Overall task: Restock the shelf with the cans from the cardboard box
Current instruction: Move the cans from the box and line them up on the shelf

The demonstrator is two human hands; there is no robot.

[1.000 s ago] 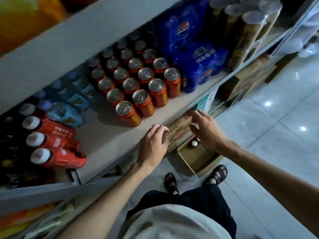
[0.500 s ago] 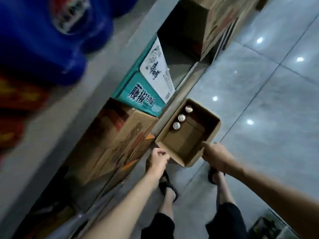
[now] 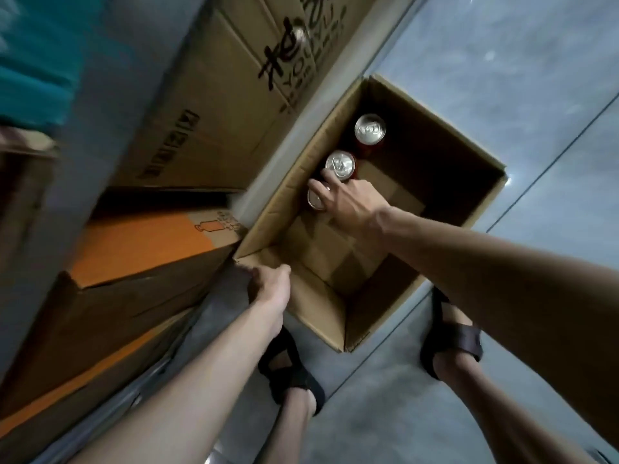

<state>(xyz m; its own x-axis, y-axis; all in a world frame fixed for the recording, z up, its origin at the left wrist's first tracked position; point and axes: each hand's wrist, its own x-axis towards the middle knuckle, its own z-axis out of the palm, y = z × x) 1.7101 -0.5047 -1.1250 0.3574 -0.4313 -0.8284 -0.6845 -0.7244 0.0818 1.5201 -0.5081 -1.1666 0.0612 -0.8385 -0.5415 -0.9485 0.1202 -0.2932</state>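
An open cardboard box (image 3: 462, 195) stands on the floor below me. Three red cans with silver tops stand in a row along its left wall: a far can (image 3: 369, 129), a middle can (image 3: 340, 165) and a near can (image 3: 313, 199). My right hand (image 3: 348, 200) is inside the box, fingers spread over the near can's top and touching the middle can. My left hand (image 3: 269, 289) grips the box's near left rim. The shelf is out of view.
Closed cardboard cartons (image 3: 214, 95) and an orange-topped carton (image 3: 140, 249) are stacked at the left under the shelving. My sandalled feet (image 3: 291, 370) stand just below the box on the grey tiled floor (image 3: 536, 78).
I have bent down from the shelf toward the box. My right hand went from the box's rim into the box onto the cans; my left hand moved onto the box's near left rim.
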